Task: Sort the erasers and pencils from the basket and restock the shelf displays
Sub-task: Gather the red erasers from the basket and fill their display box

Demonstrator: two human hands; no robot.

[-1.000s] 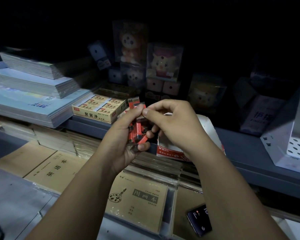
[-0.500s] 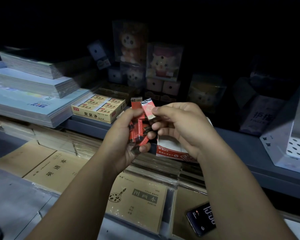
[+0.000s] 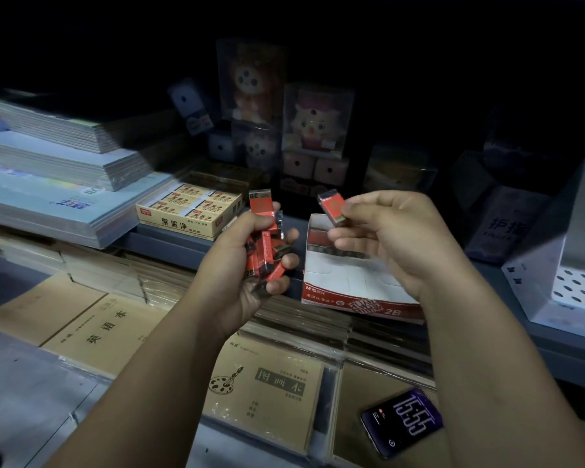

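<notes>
I have the right hand (image 3: 395,238) raised above the shelf with one small red-sleeved rectangular eraser (image 3: 331,206) pinched between its thumb and forefinger; the other fingers curl loosely beneath. The eraser hangs tilted in the air, just above the back left corner of the open white-and-red cardboard display box (image 3: 358,282), touching nothing else.

Inside that box, a short row of the same red erasers (image 3: 321,237) lies against the far wall; the rest of its white floor is bare.

Just left of the box, the left hand (image 3: 240,282) grips a loose bundle of red-and-black erasers (image 3: 262,244), fingers wrapped around them and the thumb pressing from the near side. One eraser sticks up above the fist. The light is dim, so I cannot count them.

Beyond the left hand, a yellow cardboard tray of boxed white erasers (image 3: 190,211) sits on the grey-blue metal shelf (image 3: 169,243), beside stacked pale blue notebooks (image 3: 48,197). At the dark back stand what look like plush toys in clear plastic boxes (image 3: 314,123).

On the lower level lie brown kraft-paper exercise books (image 3: 105,332), and a dark smartphone (image 3: 402,420), showing 15:55, rests on them under the right forearm.
</notes>
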